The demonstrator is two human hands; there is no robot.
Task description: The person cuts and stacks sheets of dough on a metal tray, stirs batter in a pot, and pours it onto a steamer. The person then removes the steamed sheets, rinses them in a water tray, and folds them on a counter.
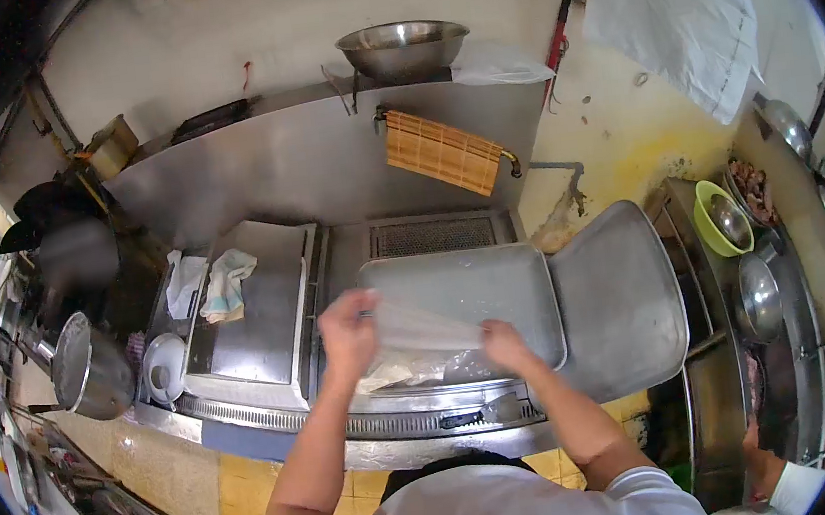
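Observation:
A thin whitish sheet [427,327], blurred by motion, is stretched between my two hands. My left hand [349,331] has closed fingers on its left end, and my right hand [505,342] grips the right end a little lower. Whether the sheet is plastic or cloth is unclear. Below it lies a large shallow metal tray [527,291] on the steel counter. Crumpled clear plastic with something pale yellowish [391,371] rests at the tray's near edge, partly covered by the sheet.
A second metal tray [623,301] leans at the right. Left are a steel lid [258,339] with cloths [227,285] and a pot [90,367]. A bamboo mat [444,152] hangs behind. Another person's hand [762,467] shows at lower right, near a shelf with bowls [761,296].

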